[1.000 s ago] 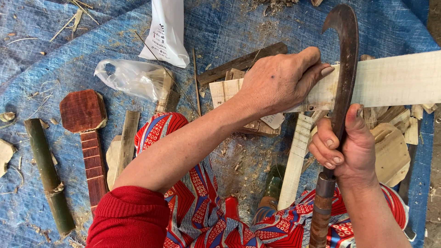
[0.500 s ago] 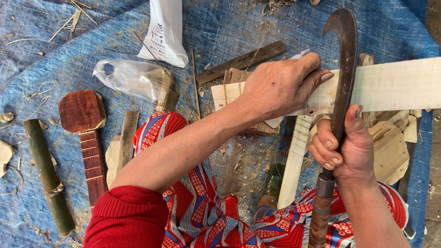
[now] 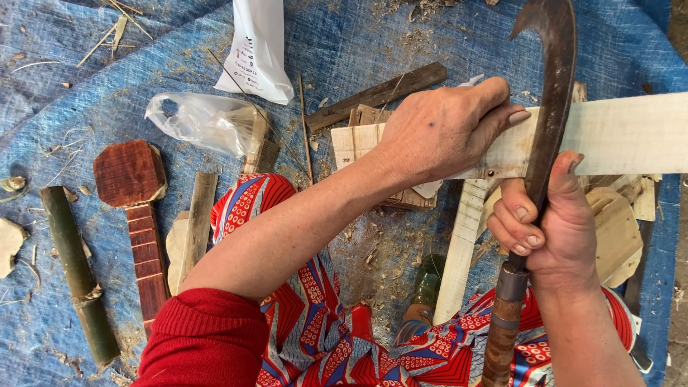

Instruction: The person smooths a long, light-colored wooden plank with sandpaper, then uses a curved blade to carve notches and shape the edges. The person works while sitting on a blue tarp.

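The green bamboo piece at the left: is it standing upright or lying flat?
Lying flat. The green bamboo piece rests lengthwise on the blue tarp, its whole side visible from above, beside the reddish wooden piece.

On the blue woven tarpaulin (image 3: 358,43), a white plastic packet (image 3: 256,50) lies at twelve o'clock, a crumpled clear plastic bag (image 3: 197,120) at ten, and a green bamboo length (image 3: 77,272) and red-brown fretted wooden neck (image 3: 140,215) at eight.

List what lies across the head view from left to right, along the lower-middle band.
Green bamboo piece → red-brown carved wooden piece → pale wood slat → left hand → pale upright slat → right hand, gripping the hooked blade.
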